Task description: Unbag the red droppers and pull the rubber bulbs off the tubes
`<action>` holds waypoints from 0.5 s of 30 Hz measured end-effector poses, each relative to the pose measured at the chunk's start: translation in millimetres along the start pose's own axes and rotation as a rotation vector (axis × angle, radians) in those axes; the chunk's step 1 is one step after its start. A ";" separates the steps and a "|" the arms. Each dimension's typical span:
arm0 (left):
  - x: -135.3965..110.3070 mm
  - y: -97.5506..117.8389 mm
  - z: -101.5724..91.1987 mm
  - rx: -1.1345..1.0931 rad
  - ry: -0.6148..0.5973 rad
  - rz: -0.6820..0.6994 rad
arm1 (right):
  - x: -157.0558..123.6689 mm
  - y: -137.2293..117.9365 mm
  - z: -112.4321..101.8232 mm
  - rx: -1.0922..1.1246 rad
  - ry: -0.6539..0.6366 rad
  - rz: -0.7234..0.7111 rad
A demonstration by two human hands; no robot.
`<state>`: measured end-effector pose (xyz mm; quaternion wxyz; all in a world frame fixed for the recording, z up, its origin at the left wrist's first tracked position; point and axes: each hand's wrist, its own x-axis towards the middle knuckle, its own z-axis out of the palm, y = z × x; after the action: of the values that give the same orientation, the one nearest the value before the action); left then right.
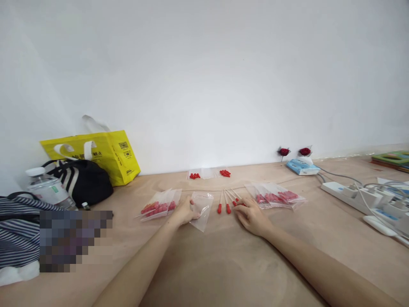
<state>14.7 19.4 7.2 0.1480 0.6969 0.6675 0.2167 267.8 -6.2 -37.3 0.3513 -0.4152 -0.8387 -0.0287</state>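
My left hand (183, 212) is closed on the edge of a clear zip bag (203, 211), which looks flat with nothing in it. Right of the bag, several droppers with thin pale stems and red bulbs (228, 208) lie fanned out on the table, bulbs toward me. My right hand (251, 214) is over the rightmost ones, its fingers curled and pinching at a red bulb, partly hidden by the fingers. Filled bags of red-bulbed pieces (159, 207) lie left of my left hand. More filled bags (276, 196) overlap beyond my right hand.
Two small heaps of red bulbs (194, 175) lie on clear bags by the wall. At left stand a yellow bag (126, 155), a black bag (92, 181) and a bottle (47, 187). At right are a tissue pack (302, 167), red flowers (305, 151) and a power strip (338, 194) with cables.
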 end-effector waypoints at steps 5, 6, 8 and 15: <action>9.5 -9.7 -4.8 -0.125 0.081 0.045 | -1.1 -0.4 -0.5 0.004 -0.024 0.005; 13.9 -15.7 -12.2 -0.141 0.142 0.027 | -1.2 -0.3 -0.3 0.010 -0.026 0.002; 24.9 -33.7 -34.8 -0.158 0.275 -0.059 | -1.2 0.2 0.5 0.025 -0.022 -0.003; 43.0 -110.9 -104.3 -0.095 0.395 -0.140 | -1.2 1.6 3.2 0.046 -0.018 -0.006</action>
<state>-132.8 60.7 46.7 0.0617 0.5853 0.7193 0.3692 267.7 -4.9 -40.8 0.3531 -0.4047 -0.8435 -0.0065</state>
